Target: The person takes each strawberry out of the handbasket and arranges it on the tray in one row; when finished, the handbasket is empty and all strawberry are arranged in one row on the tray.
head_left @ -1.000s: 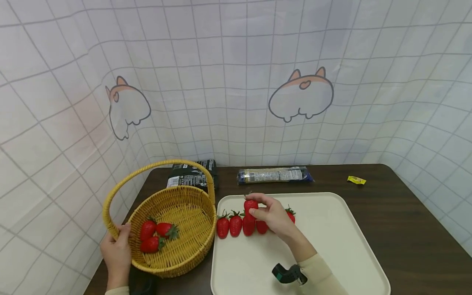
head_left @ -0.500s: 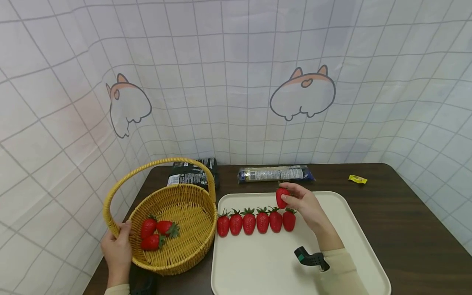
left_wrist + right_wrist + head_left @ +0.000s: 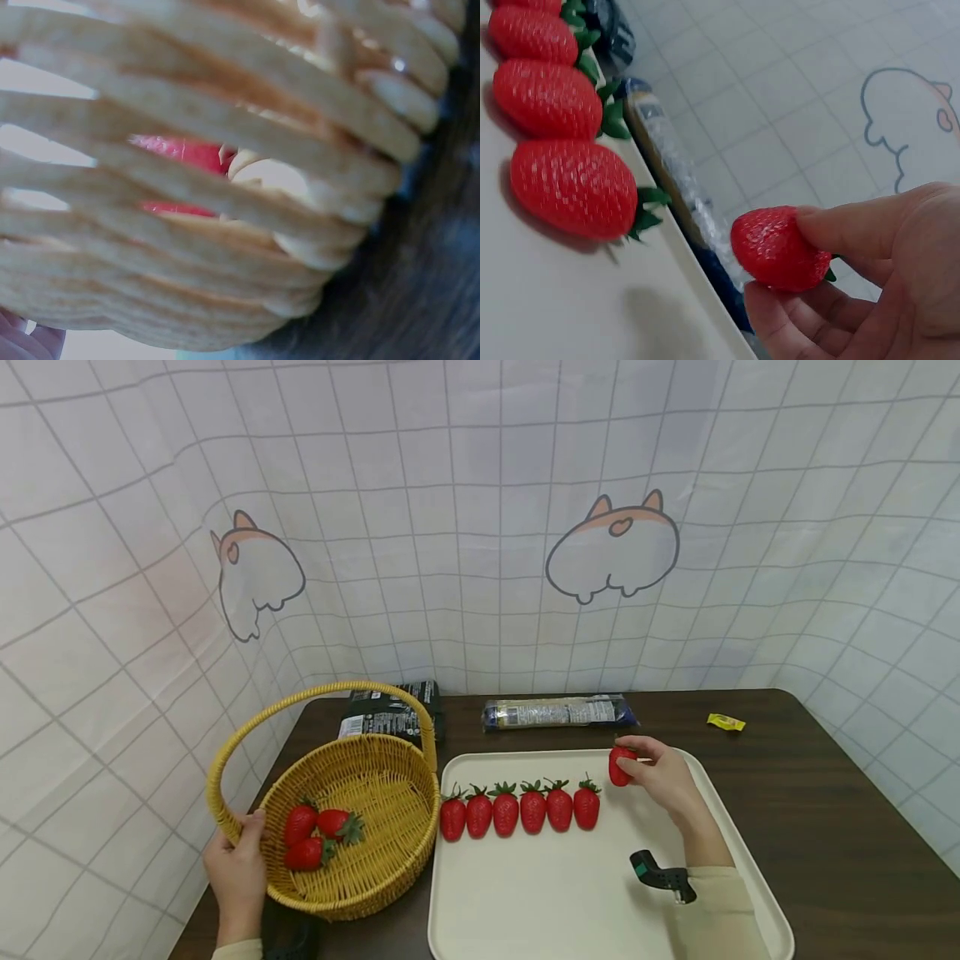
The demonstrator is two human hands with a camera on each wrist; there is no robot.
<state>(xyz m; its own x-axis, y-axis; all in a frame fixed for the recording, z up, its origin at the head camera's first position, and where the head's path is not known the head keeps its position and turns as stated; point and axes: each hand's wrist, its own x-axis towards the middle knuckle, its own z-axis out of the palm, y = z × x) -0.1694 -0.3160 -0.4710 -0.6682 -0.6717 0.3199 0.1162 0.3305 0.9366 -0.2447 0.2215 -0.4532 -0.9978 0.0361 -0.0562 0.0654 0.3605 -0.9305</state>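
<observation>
Between thumb and fingers my right hand (image 3: 663, 777) pinches a strawberry (image 3: 622, 766), held above the cream tray (image 3: 540, 893) just right of the row. In the right wrist view that strawberry (image 3: 776, 247) shows its red side, its leaves mostly hidden by the hand. Several strawberries (image 3: 532, 811) lie side by side on the tray, leaves pointing to the back. My left hand (image 3: 236, 868) grips the yellow wicker basket (image 3: 382, 902) at its left side, by the foot of the handle. Inside the basket are 3 strawberries (image 3: 306, 854). The left wrist view is filled by the basket's weave (image 3: 187, 240).
Behind the basket lies a dark package (image 3: 390, 718). A long clear-and-blue packet (image 3: 558, 712) lies behind the tray, and a small yellow wrapped piece (image 3: 725, 722) sits at the back right of the dark table (image 3: 840, 827). A gridded cloth wall (image 3: 487, 568) stands behind.
My right hand has carried the strawberry rightwards, from over the row to beyond its right end, bringing the whole row into view. The left hand and basket stay put.
</observation>
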